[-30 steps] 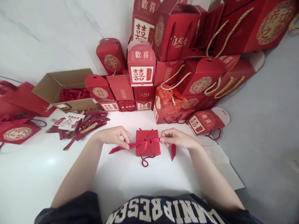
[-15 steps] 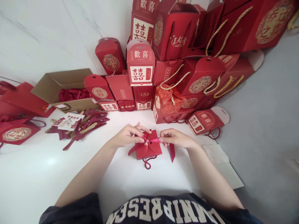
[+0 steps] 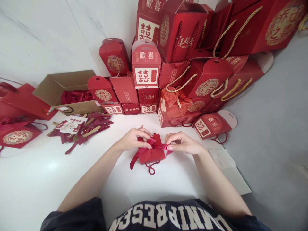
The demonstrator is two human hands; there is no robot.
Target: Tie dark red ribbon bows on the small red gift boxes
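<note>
A small red gift box [image 3: 149,158] with folded top flaps stands on the white table in front of me. A dark red cord loop [image 3: 151,169] hangs out at its near side. Across its top runs a red ribbon [image 3: 158,146]. My left hand [image 3: 134,140] pinches the ribbon over the box's left part, and a ribbon tail falls to the lower left. To the right, my right hand [image 3: 181,142] grips the other ribbon end between thumb and fingers, just off the box's edge. Fingers partly hide the ribbon's middle.
Stacked red gift boxes [image 3: 146,69] with rope handles line the back and right. An open cardboard box [image 3: 40,91] holding red material sits at back left. Before it lies a pile of dark red ribbon pieces [image 3: 81,136] with a white card. A pale flat sheet [image 3: 233,176] lies right.
My right hand has gathered the ribbon's right end, so its tail no longer hangs straight down. The left fingers have closed further over the ribbon, and the left tail has shifted slightly.
</note>
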